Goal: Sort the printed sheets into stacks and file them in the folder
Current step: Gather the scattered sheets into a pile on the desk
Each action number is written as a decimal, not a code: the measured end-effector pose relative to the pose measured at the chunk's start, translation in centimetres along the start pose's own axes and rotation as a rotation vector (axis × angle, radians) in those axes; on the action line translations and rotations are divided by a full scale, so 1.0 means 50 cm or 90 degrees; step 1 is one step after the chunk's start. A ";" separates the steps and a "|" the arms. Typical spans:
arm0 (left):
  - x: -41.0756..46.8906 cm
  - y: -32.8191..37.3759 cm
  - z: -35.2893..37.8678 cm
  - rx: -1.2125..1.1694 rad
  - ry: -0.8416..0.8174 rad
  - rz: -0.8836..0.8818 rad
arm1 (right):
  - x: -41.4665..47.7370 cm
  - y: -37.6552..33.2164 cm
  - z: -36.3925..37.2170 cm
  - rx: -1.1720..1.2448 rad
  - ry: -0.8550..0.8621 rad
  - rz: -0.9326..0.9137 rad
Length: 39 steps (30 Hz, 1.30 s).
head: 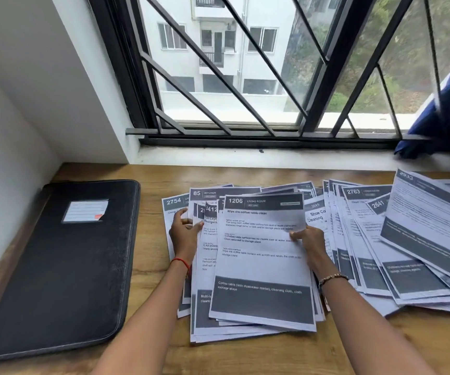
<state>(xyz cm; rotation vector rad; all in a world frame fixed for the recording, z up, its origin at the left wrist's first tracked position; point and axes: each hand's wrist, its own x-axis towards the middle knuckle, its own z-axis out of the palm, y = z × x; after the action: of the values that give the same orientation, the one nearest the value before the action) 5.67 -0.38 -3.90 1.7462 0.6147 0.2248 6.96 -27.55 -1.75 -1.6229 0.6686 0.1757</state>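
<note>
Printed sheets with dark headers and numbers lie fanned across the wooden table. The sheet marked 1206 [261, 266] tops a loose bundle in the middle. My right hand [309, 242] pinches its right edge, thumb on top. My left hand [184, 234] grips the left edge of the sheets under it, beside the sheet marked 2754 [173, 203]. A wider spread of sheets [408, 239] lies to the right, untouched. The black zip folder [64, 266] lies closed at the left, apart from both hands, with a label window on its cover.
A white wall runs along the left of the table [151, 353]. A barred window [245, 77] with a white sill stands behind the sheets. A blue cloth [445, 115] hangs at the right end of the sill.
</note>
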 end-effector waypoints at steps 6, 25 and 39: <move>0.002 0.010 0.000 0.010 -0.002 -0.030 | -0.010 -0.005 0.004 -0.012 -0.007 -0.009; 0.016 -0.003 0.002 -0.112 0.108 -0.039 | -0.033 -0.024 0.012 -0.127 -0.028 -0.047; -0.016 0.015 -0.004 -0.172 -0.300 -0.112 | -0.045 -0.018 0.038 -0.092 -0.070 -0.096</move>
<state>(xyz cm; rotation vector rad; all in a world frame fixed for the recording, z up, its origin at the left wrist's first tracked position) 5.10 -0.75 -3.01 1.4064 0.3682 -0.2155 6.09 -25.02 -0.26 -1.7817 0.4553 0.2057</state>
